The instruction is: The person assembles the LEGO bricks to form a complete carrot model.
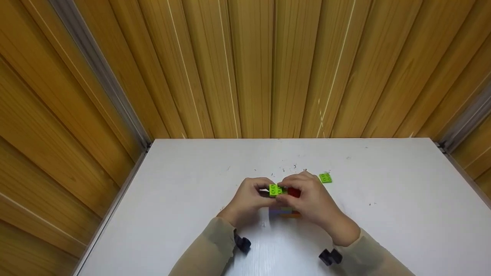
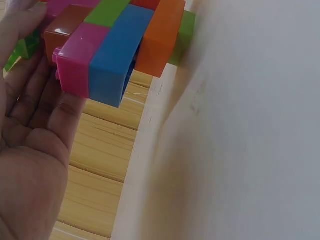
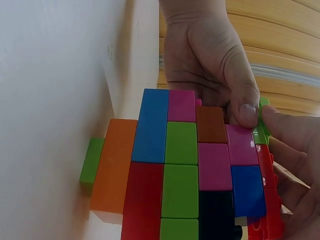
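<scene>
A stack of multicoloured toy building bricks [image 3: 180,190] stands on the white table between both hands, mostly hidden by them in the head view. My left hand [image 1: 249,199] grips its upper left side, the thumb on a pink brick [image 3: 242,144] just under the top. A flat lime green brick [image 1: 274,190] with studs sits at the top left end, beside flat red bricks [image 3: 270,200]. My right hand [image 1: 310,195] pinches this green brick, thumb and fingers at its right part. Blue [image 2: 120,55] and orange [image 2: 160,37] bricks form the lower layers.
Another flat lime green brick [image 1: 325,178] lies on the table [image 1: 191,165] just beyond the right hand. Small dark marks dot the tabletop. Wood-patterned walls [image 1: 253,69] rise behind and at both sides of the table.
</scene>
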Motion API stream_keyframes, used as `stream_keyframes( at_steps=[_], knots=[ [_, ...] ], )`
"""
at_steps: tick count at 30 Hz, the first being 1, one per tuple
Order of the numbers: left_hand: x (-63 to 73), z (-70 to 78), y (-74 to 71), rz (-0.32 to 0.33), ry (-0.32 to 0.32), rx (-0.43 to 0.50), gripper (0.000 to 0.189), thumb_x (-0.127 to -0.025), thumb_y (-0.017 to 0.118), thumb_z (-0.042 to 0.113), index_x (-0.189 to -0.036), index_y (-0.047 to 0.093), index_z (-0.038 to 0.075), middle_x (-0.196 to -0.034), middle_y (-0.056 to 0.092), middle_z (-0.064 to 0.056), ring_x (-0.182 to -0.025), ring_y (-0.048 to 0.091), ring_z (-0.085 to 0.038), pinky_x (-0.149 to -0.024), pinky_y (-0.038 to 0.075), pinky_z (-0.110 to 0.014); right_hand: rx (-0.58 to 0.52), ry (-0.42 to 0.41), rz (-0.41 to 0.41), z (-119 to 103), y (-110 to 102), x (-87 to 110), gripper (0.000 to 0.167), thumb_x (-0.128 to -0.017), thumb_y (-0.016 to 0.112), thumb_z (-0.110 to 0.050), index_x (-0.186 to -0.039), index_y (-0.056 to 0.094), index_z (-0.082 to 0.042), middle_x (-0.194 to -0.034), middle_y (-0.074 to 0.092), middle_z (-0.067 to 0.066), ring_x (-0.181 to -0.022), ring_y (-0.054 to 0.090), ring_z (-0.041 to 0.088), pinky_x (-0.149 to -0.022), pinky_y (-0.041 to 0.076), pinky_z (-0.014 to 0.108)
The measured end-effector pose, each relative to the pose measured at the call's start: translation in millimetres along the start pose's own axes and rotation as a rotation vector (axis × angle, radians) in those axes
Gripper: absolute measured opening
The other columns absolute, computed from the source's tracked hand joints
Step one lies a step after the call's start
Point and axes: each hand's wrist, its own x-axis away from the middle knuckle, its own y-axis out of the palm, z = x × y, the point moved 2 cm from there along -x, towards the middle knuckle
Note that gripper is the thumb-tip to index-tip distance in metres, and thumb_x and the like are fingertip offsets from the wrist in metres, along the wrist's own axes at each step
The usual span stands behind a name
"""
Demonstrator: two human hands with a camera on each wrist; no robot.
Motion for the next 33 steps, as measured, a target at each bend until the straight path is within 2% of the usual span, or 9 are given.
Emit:
stream_keyframes(
  at_steps=[5,12,17,20,22,26,29,33],
  knots=[
    [-0.1,0.7,1.5,0.0,0.0,-0.008,0.019,-0.091,0.097,0.02,-0.108,0.089,0.017,-0.11,0.086,0.002,-0.1,0.075,-0.01,-0.092,0.065,-0.026,-0.006,0.013,-0.018,1.7,-1.1,0.6,0.024,-0.091,0.097,-0.022,-0.113,0.089,-0.019,-0.122,0.084,-0.009,-0.118,0.069,0.016,-0.097,0.057,0.034],
    [-0.2,0.6,1.9,-0.003,-0.015,-0.005,0.016,-0.092,0.097,0.02,-0.104,0.087,0.014,-0.109,0.085,0.001,-0.097,0.078,-0.01,-0.09,0.067,-0.027,-0.008,-0.022,-0.02,4.7,-2.0,1.4,0.025,-0.092,0.097,-0.025,-0.114,0.09,-0.016,-0.119,0.084,-0.006,-0.114,0.069,0.02,-0.094,0.055,0.032],
    [0.8,1.2,1.7,0.004,-0.028,-0.001,0.018,-0.091,0.098,0.022,-0.103,0.087,0.014,-0.108,0.085,0.002,-0.099,0.078,-0.01,-0.091,0.067,-0.027,-0.095,0.04,-0.055,9.3,-2.0,-1.1,0.026,-0.089,0.098,-0.029,-0.113,0.09,-0.02,-0.119,0.083,-0.007,-0.117,0.067,0.019,-0.099,0.056,0.031],
    [1.0,1.8,1.9,-0.004,-0.033,0.016,0.02,-0.091,0.098,0.021,-0.105,0.086,0.012,-0.108,0.085,0.002,-0.099,0.079,-0.011,-0.092,0.067,-0.028,-0.127,0.066,-0.075,13.1,-3.7,-3.1,0.028,-0.088,0.1,-0.031,-0.113,0.089,-0.024,-0.12,0.083,-0.008,-0.119,0.067,0.02,-0.103,0.057,0.035],
    [0.7,2.0,2.2,-0.013,-0.037,0.03,0.02,-0.091,0.097,0.019,-0.106,0.086,0.012,-0.108,0.085,0.001,-0.1,0.079,-0.011,-0.094,0.067,-0.029,-0.145,0.085,-0.079,16.2,-6.8,-4.8,0.025,-0.091,0.097,-0.032,-0.113,0.088,-0.025,-0.12,0.082,-0.007,-0.12,0.068,0.021,-0.105,0.058,0.039],
    [0.4,2.2,2.6,-0.021,-0.071,0.036,0.022,-0.091,0.097,0.017,-0.11,0.086,0.015,-0.111,0.084,0.0,-0.102,0.081,-0.014,-0.097,0.067,-0.03,-0.18,0.181,-0.028,27.2,-19.0,-10.5,0.02,-0.104,0.084,-0.036,-0.115,0.087,-0.02,-0.118,0.082,-0.003,-0.117,0.069,0.021,-0.104,0.054,0.04],
    [0.4,1.9,3.2,-0.023,-0.109,0.038,0.023,-0.091,0.096,0.016,-0.112,0.086,0.017,-0.113,0.084,0.0,-0.104,0.081,-0.016,-0.1,0.067,-0.032,-0.207,0.267,0.038,38.7,-31.1,-15.3,0.029,-0.113,0.072,-0.038,-0.122,0.085,-0.013,-0.12,0.083,0.006,-0.115,0.068,0.019,-0.103,0.052,0.036],
    [0.5,0.4,3.6,-0.022,-0.149,0.042,0.026,-0.092,0.095,0.015,-0.115,0.085,0.017,-0.117,0.082,0.0,-0.106,0.08,-0.018,-0.103,0.066,-0.034,-0.234,0.361,0.086,56.2,-45.2,-20.1,0.044,-0.115,0.065,-0.046,-0.131,0.081,-0.008,-0.127,0.08,0.013,-0.12,0.068,0.022,-0.105,0.052,0.034]
  ],
)
